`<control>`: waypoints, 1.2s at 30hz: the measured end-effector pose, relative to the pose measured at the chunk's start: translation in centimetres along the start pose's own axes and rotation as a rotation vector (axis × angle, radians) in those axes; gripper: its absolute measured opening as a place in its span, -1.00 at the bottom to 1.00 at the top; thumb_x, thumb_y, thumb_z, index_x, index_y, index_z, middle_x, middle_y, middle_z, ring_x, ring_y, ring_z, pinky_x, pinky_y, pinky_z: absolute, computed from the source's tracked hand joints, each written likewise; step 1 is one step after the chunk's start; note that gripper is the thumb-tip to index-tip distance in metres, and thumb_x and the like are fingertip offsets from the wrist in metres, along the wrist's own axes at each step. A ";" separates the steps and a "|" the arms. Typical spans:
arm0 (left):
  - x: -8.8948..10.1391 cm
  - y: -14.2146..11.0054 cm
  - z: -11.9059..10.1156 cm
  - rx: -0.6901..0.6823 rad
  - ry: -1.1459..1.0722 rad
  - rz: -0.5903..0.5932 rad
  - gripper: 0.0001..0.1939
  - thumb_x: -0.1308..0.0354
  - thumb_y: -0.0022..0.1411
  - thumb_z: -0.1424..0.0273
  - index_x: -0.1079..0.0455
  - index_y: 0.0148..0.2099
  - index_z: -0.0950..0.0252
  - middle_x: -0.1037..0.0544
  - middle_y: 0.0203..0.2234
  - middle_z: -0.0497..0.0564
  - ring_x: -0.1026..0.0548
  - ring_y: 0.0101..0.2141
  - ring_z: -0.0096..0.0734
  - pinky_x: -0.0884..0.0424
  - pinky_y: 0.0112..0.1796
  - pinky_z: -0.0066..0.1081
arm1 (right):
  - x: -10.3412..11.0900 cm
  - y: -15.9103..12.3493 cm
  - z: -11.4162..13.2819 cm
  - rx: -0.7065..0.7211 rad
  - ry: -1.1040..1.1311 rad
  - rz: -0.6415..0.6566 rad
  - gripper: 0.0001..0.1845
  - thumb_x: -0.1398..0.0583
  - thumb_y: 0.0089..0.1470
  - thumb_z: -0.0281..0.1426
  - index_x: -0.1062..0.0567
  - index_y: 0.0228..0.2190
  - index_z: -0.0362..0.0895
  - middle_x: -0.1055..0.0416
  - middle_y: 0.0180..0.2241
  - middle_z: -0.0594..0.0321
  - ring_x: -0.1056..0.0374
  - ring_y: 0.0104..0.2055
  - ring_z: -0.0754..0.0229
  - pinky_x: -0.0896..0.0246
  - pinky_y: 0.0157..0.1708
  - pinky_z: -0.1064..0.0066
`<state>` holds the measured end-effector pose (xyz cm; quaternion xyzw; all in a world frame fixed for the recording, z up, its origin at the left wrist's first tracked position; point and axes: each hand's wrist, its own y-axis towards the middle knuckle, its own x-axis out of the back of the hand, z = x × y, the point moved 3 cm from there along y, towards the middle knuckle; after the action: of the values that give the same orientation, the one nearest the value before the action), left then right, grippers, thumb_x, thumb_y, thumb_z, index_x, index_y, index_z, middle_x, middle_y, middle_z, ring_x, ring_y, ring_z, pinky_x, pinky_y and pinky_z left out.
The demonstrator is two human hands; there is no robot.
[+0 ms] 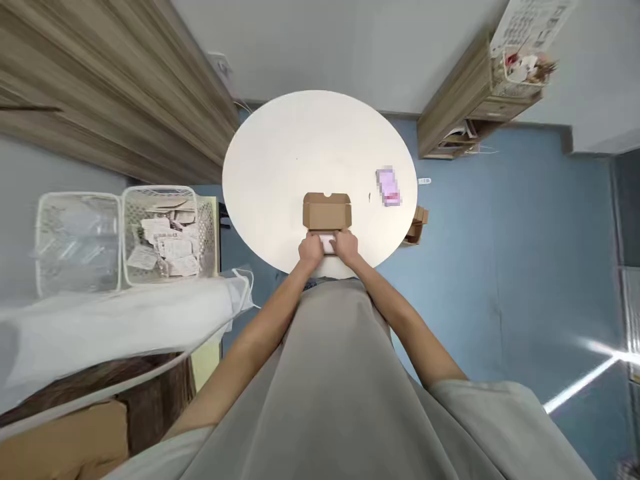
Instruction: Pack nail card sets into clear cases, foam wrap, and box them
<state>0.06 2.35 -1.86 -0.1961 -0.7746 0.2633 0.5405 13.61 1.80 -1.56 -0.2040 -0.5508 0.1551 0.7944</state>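
Box (327, 215) open — left hand (311, 249), right hand (346, 246) gripping its sides.

And here's the grey top (325, 380), plain and loose, long folds running down its front | right sleeve (500, 420), paler grey, short and wide, ending well back from the bare right hand (346, 246) | left sleeve (167, 455) matching, well behind the bare left hand (311, 249) | forearms (413, 327) bare too

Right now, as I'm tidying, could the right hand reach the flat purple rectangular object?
Probably yes, once the right hand leaves the brown cardboard box: nothing tall stands between it and the purple object.
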 end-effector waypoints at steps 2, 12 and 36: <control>1.1 0.1 1.2 -0.026 -0.091 -0.157 -0.68 -0.02 0.53 0.36 -0.47 0.18 0.33 -0.48 0.19 0.36 -0.58 0.10 0.15 -0.47 0.10 -0.07 | 1.2 -0.1 -1.6 -0.059 0.093 -0.169 -0.68 -0.17 0.49 -0.21 -0.51 0.10 -0.13 -0.51 0.13 -0.07 -0.46 0.10 -0.08 -0.40 0.06 0.20; 4.1 6.6 4.5 0.063 -0.571 -0.182 -0.32 -0.26 0.38 0.30 -0.27 0.43 0.50 -0.50 0.30 0.43 -0.49 0.29 0.11 -0.37 0.28 -0.10 | 2.5 5.0 -7.0 -0.200 0.634 -0.197 -0.46 -0.22 0.41 -0.23 -0.40 0.28 -0.26 -0.55 0.22 -0.18 -0.53 0.20 -0.09 -0.37 0.24 0.14; 2.6 1.8 5.1 -0.291 -0.679 -0.218 -0.36 -0.20 0.29 0.42 -0.36 0.41 0.22 -0.55 0.30 0.18 -0.56 0.22 0.05 -0.52 0.22 -0.01 | 0.7 0.9 -7.1 0.289 0.562 -0.244 -0.37 -0.15 0.25 -0.40 -0.43 0.32 -0.09 -0.44 0.25 -0.07 -0.43 0.24 -0.10 -0.45 0.25 0.00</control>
<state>-5.60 4.29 -2.49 -0.0888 -0.9550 0.1417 0.2449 20.54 1.86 -3.65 -0.0566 -0.3030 0.0732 0.9485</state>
